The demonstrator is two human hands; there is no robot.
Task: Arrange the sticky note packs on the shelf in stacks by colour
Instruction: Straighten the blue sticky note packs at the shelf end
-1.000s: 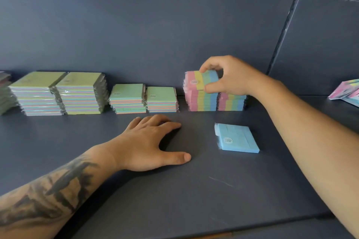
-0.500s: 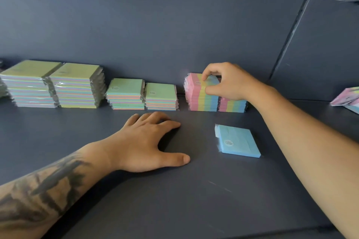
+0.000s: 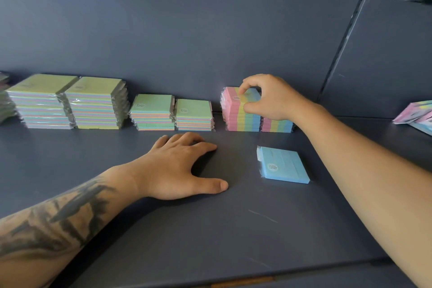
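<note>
Blue pack (image 3: 283,166) (pastel-striped stack (image 3: 240,112))

1. The right hand (image 3: 268,98) covers the right part of the top striped pack (image 3: 233,94); whether the fingers touch it or grip it cannot be told.
2. The low striped stack (image 3: 277,125) just beneath that hand is partly hidden by the wrist.
3. Far left of the left hand (image 3: 180,166), a stack (image 3: 4,103) is cut off by the frame edge.
4. Right of the right hand, pink-blue packs (image 3: 416,113) run off the edge.
5. The round label (image 3: 272,167) on the blue pack (image 3: 282,166) is too small to read.

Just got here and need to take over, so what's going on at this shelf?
A person is sorting sticky note packs. Their right hand grips the top pack of the taller striped stack by the back wall. Their left hand rests flat on the shelf. One blue pack lies loose.
</note>
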